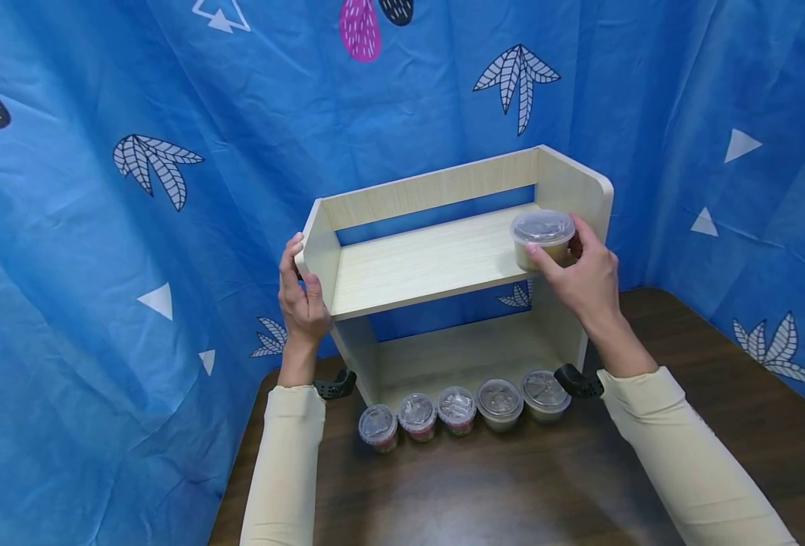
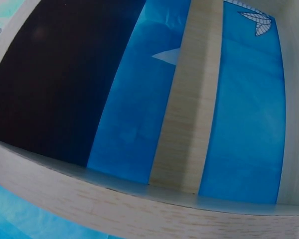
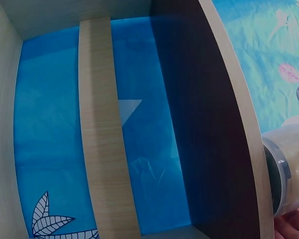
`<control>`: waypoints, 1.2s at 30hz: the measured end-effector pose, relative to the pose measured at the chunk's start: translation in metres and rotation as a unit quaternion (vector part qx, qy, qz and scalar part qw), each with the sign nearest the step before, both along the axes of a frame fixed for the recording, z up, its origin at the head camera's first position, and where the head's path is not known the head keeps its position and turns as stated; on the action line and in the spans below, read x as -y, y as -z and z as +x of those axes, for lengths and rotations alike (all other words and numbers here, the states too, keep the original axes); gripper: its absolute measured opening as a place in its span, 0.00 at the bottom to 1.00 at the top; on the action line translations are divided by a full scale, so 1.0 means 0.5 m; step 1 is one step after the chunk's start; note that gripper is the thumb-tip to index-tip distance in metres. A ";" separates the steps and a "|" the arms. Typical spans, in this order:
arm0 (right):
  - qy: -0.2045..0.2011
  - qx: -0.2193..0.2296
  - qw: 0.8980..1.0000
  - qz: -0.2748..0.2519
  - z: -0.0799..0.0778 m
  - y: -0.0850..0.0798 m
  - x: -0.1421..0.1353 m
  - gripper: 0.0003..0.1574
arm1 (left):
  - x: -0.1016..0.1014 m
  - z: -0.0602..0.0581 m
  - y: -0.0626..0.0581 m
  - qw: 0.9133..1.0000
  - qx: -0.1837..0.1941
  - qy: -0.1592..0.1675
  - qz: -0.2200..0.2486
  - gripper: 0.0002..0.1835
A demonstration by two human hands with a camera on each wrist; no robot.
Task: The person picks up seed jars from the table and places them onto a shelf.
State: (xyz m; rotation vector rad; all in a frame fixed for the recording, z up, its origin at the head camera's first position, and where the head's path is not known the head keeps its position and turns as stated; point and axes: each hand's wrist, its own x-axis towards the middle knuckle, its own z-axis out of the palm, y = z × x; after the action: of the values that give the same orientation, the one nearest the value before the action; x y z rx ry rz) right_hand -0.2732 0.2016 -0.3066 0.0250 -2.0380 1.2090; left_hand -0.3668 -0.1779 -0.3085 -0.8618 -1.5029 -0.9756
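Note:
My right hand (image 1: 583, 273) grips a round clear plastic tub (image 1: 544, 236) with a lid and yellowish contents, thumb in front and fingers at its right side. The tub is at the front right of the upper board (image 1: 422, 262) of a pale wooden two-tier shelf (image 1: 436, 186). In the right wrist view, the tub (image 3: 294, 169) overhangs the board's front edge; fingertips (image 3: 291, 226) show below it. My left hand (image 1: 303, 299) holds the shelf's left side panel, fingers outside and thumb at the front edge. That hand is out of sight in the left wrist view.
Several lidded tubs stand in a row before the shelf on the dark wooden table (image 1: 457, 485): smaller ones with reddish contents (image 1: 417, 415) to the left, two wider ones (image 1: 500, 404) to the right. A blue patterned curtain (image 1: 402, 98) hangs behind and beside the table.

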 end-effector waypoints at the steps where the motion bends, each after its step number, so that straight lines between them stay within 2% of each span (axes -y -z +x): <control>1: 0.000 0.003 1.000 0.002 -0.001 0.000 0.000 0.48 | 0.001 -0.001 0.001 1.000 0.000 -0.001 0.000 0.24; 6: -0.001 0.016 1.000 0.011 -0.006 -0.002 -0.001 0.48 | 0.002 -0.002 0.003 1.000 0.001 -0.005 -0.001 0.23; 9: -0.001 0.020 1.000 0.015 -0.009 -0.004 -0.001 0.49 | -0.003 0.006 -0.001 1.000 0.002 -0.010 -0.001 0.23; 16: 0.000 0.019 1.000 0.023 -0.019 -0.005 0.000 0.48 | -0.028 0.061 -0.033 1.000 -0.007 -0.008 0.001 0.22; 20: 0.003 0.015 1.000 0.023 -0.025 -0.004 0.003 0.48 | -0.034 0.078 -0.044 1.000 -0.007 -0.003 0.003 0.21; 25: 0.006 0.016 1.000 0.017 -0.029 -0.003 0.007 0.48 | -0.034 0.081 -0.048 1.000 -0.004 -0.008 -0.003 0.23; 33: 0.015 0.020 1.000 0.014 -0.035 0.000 0.015 0.49 | -0.036 0.080 -0.047 1.000 -0.006 -0.005 -0.005 0.21; 36: 0.017 0.022 0.999 0.017 -0.039 0.000 0.017 0.49 | -0.033 0.074 -0.043 1.000 -0.007 -0.002 -0.003 0.21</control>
State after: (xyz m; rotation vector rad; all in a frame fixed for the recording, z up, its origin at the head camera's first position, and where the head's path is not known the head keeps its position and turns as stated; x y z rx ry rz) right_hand -0.2926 0.1930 -0.3064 -0.0198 -2.0887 1.1639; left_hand -0.3300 -0.1613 -0.2869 -0.8680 -1.4964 -0.9600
